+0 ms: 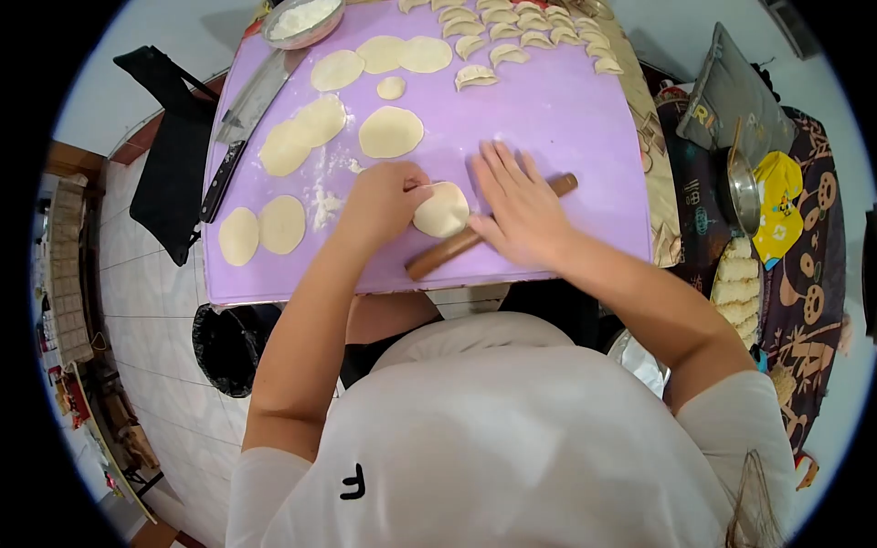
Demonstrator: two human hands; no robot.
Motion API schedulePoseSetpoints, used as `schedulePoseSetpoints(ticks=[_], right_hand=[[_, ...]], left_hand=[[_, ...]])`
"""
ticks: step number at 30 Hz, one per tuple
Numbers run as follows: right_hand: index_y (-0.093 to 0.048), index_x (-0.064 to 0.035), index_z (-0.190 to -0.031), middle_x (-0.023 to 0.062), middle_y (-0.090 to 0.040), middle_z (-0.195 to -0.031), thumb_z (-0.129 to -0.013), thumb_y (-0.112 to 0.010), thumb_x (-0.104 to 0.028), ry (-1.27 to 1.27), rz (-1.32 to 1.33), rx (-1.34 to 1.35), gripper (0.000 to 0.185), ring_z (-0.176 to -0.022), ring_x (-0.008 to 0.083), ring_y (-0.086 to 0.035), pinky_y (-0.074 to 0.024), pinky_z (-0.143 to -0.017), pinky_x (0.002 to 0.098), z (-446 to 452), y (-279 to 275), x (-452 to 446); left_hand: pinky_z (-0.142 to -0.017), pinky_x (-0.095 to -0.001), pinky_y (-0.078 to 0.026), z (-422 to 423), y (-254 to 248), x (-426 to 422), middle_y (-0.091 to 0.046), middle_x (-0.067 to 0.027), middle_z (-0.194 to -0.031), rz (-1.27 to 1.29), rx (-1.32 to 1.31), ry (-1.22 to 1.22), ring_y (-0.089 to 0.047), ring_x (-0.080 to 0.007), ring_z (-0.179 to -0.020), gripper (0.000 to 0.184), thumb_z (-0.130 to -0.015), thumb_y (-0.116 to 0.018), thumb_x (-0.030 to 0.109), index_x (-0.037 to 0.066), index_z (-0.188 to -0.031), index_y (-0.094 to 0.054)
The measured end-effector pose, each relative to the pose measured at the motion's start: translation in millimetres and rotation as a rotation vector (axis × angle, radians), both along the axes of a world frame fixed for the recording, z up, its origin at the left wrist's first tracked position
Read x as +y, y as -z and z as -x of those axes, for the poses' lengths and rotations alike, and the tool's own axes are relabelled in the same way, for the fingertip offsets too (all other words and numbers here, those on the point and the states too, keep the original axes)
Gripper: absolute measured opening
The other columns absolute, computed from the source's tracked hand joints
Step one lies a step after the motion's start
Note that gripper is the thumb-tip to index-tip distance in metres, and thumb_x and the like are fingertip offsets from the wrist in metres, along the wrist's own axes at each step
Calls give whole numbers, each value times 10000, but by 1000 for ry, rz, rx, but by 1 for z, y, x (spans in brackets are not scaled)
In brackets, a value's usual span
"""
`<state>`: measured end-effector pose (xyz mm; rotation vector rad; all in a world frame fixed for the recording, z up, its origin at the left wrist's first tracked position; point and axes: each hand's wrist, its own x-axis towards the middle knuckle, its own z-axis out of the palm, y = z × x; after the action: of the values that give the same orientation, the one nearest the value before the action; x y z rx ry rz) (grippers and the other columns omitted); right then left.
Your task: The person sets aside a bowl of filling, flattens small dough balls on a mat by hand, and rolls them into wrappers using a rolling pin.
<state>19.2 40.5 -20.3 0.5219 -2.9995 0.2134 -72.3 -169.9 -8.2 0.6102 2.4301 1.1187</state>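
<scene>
A round dumpling wrapper (442, 211) lies on the purple mat (548, 119) near the front edge. My left hand (388, 196) pinches its left edge between thumb and fingers. Flat over the wooden rolling pin (446, 253) rests my right hand (516, 201), fingers stretched out, its thumb at the wrapper's right edge. The pin slants from lower left to upper right, partly hidden under that hand. Beyond the hands is another flat wrapper (391, 132), with a small dough disc (391, 88) behind it.
Several rolled wrappers (282, 225) lie at the left among loose flour (324, 205). A cleaver (260, 96) and a flour bowl (303, 20) sit at the back left. Folded dumplings (507, 55) stand in rows at the back right. A metal bowl (740, 196) is off to the right.
</scene>
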Motion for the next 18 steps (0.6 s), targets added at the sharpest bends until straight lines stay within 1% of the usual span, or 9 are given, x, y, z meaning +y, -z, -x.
schedulePoseSetpoints(ticks=[3, 6, 9, 10, 12, 14, 15, 18], right_hand=[[-323, 91, -1414, 327, -312, -1471, -971, -454, -436, -22, 18, 30, 701, -1406, 448, -261, -206, -1133, 581, -4, -3, 1], [-312, 99, -1417, 325, -293, -1482, -949, -479, -458, 31, 40, 132, 747, -1411, 447, -249, -199, -1136, 580, 61, 5, -9], [-306, 98, -1421, 317, -270, -1496, -939, -489, -466, 102, 14, 247, 765, -1417, 446, -234, -190, -1141, 574, 97, 14, -13], [-305, 98, -1422, 315, -265, -1499, -942, -483, -465, 89, 4, 199, 760, -1418, 445, -232, -187, -1141, 576, 90, 10, -12], [-304, 99, -1422, 311, -254, -1506, -950, -470, -462, 67, -13, 90, 752, -1420, 442, -227, -180, -1141, 580, 46, 2, -9], [-303, 98, -1423, 309, -261, -1504, -953, -467, -458, 27, -5, -24, 747, -1419, 439, -234, -179, -1137, 588, -8, -10, -3], [-302, 98, -1424, 308, -264, -1503, -954, -465, -456, 8, -1, -82, 745, -1418, 437, -237, -179, -1135, 592, -20, -14, 1], [-309, 98, -1418, 309, -273, -1498, -957, -460, -457, 1, -2, 10, 738, -1417, 438, -236, -180, -1126, 604, 5, -5, -2]], left_hand=[[-635, -388, -501, -9, -1, -2, -682, -155, -779, 34, -65, -21, -645, -299, -648, 184, -838, -662, 152, 12, -956, -677], [-671, -402, -503, -14, -9, -2, -687, -152, -804, 73, 154, -14, -656, -311, -715, 202, -846, -655, 152, 16, -995, -667], [-695, -405, -504, -4, -7, 6, -689, -151, -810, 92, 216, 35, -660, -316, -762, 205, -847, -653, 151, 18, -1003, -661], [-694, -401, -505, 0, -9, 7, -687, -153, -807, 97, 209, 78, -658, -313, -756, 204, -851, -649, 153, 17, -1002, -659], [-690, -392, -506, 3, -9, 6, -682, -159, -802, 112, 180, 169, -656, -308, -744, 203, -857, -641, 156, 15, -1001, -656], [-680, -387, -501, 2, -3, 0, -674, -165, -791, 27, -8, 48, -650, -302, -731, 197, -864, -632, 161, 12, -990, -657], [-675, -384, -499, 0, 0, -3, -670, -168, -786, -17, -105, -11, -647, -299, -724, 195, -867, -627, 163, 11, -985, -658], [-658, -380, -490, -8, -3, -7, -662, -170, -776, 21, -55, 3, -639, -293, -710, 192, -874, -617, 166, 9, -977, -659]])
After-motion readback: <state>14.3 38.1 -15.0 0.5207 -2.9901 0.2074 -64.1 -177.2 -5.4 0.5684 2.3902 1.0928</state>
